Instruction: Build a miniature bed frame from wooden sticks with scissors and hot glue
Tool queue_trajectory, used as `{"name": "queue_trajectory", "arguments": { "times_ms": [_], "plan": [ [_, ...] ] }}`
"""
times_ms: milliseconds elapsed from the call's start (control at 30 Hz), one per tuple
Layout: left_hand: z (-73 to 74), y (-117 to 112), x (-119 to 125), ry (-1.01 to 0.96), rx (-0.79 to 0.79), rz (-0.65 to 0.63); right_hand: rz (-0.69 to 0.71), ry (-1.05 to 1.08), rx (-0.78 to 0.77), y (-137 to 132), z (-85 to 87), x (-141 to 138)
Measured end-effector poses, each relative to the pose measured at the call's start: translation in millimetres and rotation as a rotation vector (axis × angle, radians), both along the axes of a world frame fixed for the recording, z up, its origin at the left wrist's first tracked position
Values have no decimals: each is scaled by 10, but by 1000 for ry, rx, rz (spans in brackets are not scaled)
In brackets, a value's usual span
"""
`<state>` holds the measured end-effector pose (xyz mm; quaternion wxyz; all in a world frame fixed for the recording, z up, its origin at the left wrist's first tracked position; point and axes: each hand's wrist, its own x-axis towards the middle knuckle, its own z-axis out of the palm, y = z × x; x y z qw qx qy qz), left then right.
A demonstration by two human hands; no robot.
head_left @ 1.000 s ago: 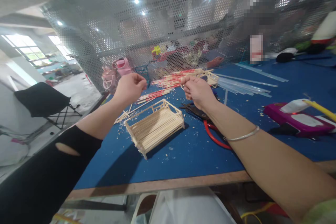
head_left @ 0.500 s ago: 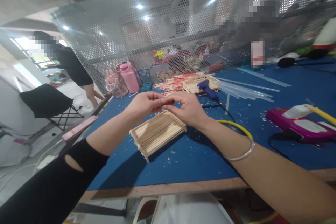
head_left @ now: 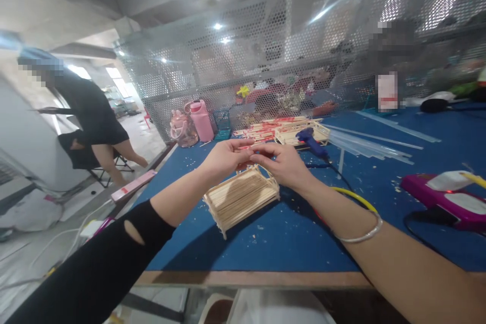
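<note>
My left hand (head_left: 225, 159) and my right hand (head_left: 284, 163) meet fingertip to fingertip over the far side of a small tray-like frame made of pale wooden sticks (head_left: 243, 195). Fingers and thumb are pinched on both hands. Whatever lies between them is too small and too covered to make out. The stick frame rests on the blue tabletop (head_left: 281, 248), its far rim partly hidden by my fingers. Beyond my right hand lies a blue glue gun (head_left: 314, 143), propped against a second stick frame (head_left: 290, 136).
Red-marked sticks (head_left: 261, 130) lie piled at the back, with clear glue sticks (head_left: 364, 144) to their right. A pink bottle (head_left: 203, 121) stands by the perforated screen. A purple power strip (head_left: 436, 200) sits at the right. A person in black (head_left: 94, 111) is walking at the left.
My view has swung slightly, so the table's things appear farther right and lower. My hands stay together over the stick frame. The person at the left has moved leftward, in front of the chair.
</note>
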<state>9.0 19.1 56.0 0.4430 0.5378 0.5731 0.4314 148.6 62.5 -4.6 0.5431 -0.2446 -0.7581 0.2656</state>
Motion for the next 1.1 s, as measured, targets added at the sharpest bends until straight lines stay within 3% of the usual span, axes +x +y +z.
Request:
{"name": "queue_trajectory", "arguments": {
  "times_ms": [100,200,267,367,433,533,600,667,800,967,1100],
  "plan": [
    [18,-43,17,-75,-73,19,24,-65,51,56,-25,25],
    [59,-69,-25,-23,-121,13,-49,-118,164,73,-39,36],
    [76,-57,-104,176,-24,8,-95,-131,210,58,-48,28],
    [36,7,-254,656,208,-36,-96,-190,154,25,-57,11],
    [-41,61,-321,899,214,-141,-87,-250,93,11,-53,11],
    [-179,122,-341,1051,141,-276,-92,-304,17,10,-7,13],
    [-245,142,-322,1086,197,-291,-99,-343,-11,21,48,-3],
    [-270,144,-299,1100,350,-247,-105,-394,-35,41,108,-39],
    [-229,96,-254,1063,608,-170,-68,-425,-213,90,199,-110],
    [-181,9,-250,923,622,-201,-38,-435,-299,92,253,-79],
    [-163,45,-351,946,547,-174,-120,-531,-196,30,269,-69]
  ]
}}
